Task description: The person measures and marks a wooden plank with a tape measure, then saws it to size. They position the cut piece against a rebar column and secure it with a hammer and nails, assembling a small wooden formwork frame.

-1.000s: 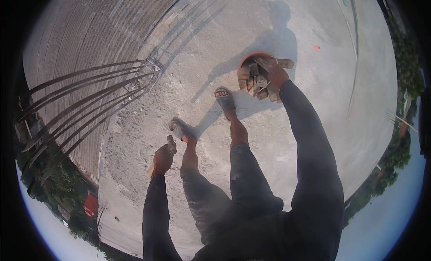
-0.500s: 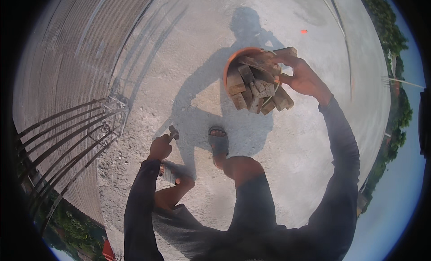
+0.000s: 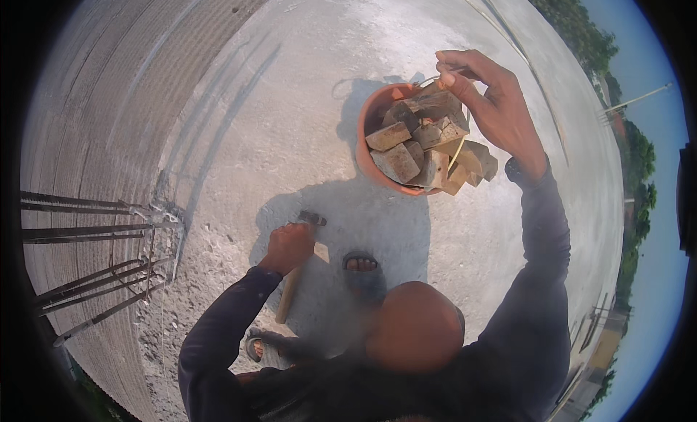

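My left hand [image 3: 289,246] is closed round the upper handle of a hammer [image 3: 288,295]. Its dark head shows above my fist and the pale wooden shaft below. On my right, an orange bucket [image 3: 365,146] is heaped with short wood offcuts [image 3: 398,163], some sticking out past the rim. My right hand [image 3: 502,108] is closed over the far side of the bucket, thumb and fingers pinching its thin bail handle [image 3: 459,155]. Whether the bucket rests on the floor or hangs a little above it, I cannot tell.
Rough concrete floor [image 3: 232,168] lies under me, with my sandalled feet [image 3: 361,266] near the hammer. Several rebar rods [image 3: 80,233] stick out at the left beside ribbed decking [image 3: 123,117]. A long pole or pipe [image 3: 508,31] lies at the far right.
My right hand has gone from beside the wood in the bucket up to its handle. My left hand has moved rightward with the hammer. The view has shifted and my knee has come up.
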A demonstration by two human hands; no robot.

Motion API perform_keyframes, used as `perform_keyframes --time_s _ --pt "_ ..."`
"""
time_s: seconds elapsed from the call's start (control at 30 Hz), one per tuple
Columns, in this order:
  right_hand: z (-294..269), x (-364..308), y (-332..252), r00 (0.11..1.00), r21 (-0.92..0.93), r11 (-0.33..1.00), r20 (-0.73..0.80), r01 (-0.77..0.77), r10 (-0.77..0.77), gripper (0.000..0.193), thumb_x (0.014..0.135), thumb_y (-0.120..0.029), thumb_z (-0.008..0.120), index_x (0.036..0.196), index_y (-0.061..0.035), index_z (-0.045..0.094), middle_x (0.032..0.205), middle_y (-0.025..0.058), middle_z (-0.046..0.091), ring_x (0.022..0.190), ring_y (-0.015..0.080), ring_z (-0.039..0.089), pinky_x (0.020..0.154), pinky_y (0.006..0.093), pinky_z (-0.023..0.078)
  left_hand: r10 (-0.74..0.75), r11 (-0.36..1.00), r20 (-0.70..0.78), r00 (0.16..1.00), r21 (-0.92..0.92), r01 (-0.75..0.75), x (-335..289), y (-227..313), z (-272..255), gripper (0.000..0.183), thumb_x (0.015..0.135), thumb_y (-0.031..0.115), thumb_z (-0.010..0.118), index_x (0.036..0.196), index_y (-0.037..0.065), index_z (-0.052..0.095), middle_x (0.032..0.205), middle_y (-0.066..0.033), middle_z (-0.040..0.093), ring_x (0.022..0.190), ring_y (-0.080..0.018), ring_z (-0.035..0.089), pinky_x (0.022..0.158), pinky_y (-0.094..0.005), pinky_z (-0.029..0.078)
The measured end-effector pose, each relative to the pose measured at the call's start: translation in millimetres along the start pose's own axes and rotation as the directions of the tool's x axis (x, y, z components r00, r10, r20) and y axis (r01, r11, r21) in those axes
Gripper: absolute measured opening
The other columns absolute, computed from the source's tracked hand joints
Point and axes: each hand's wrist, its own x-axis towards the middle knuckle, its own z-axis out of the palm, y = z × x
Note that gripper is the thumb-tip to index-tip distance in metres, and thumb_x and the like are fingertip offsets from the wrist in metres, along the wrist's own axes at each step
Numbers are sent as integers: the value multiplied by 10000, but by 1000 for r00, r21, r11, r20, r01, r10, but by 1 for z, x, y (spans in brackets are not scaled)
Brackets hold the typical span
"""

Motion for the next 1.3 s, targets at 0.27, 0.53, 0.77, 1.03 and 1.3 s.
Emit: perform_keyframes --time_s 0.27,0.53,0.77,1.03,1.3 --pt "-13 -97 69 818 200 916 -414 -347 400 466 1067 -363 601 1412 -49 609 1123 103 725 1097 207 659 999 358 499 415 825 -599 685 -69 -560 5 136 -95 282 864 92 775 1113 34 655 1083 -133 679 908 -343 727 739 -421 590" --pt "80 -107 119 774 -341 890 -633 -304 22 401 1046 -232 657 1408 -79 577 983 131 708 721 292 729 584 379 566 386 861 -610 692 -30 -507 11 139 -142 160 878 11 754 1015 27 675 1039 -127 677 847 -264 708 735 -353 581" --pt "-38 -92 88 596 -235 916 -803 -324 4 394 1014 -272 680 1334 -43 654 954 166 741 789 298 718 705 376 567 157 913 -663 732 -185 -364 -15 103 -169 80 922 48 738 972 9 689 974 -124 711 784 -242 727 712 -352 572" --pt "-207 -116 62 549 41 938 -802 -343 236 470 995 -407 671 1238 -8 724 893 113 770 808 166 702 736 302 534 47 893 -549 834 -351 -282 -56 76 -193 88 973 92 715 959 8 693 772 -29 662 689 -97 601 630 -280 468" --pt "-140 -73 -5 734 109 989 -663 -105 151 573 1005 -492 662 1238 28 714 918 108 738 798 161 683 735 280 529 58 767 -378 924 -575 -284 -121 41 -163 351 948 259 798 1204 53 677 1127 -128 692 977 -194 672 838 -361 560"
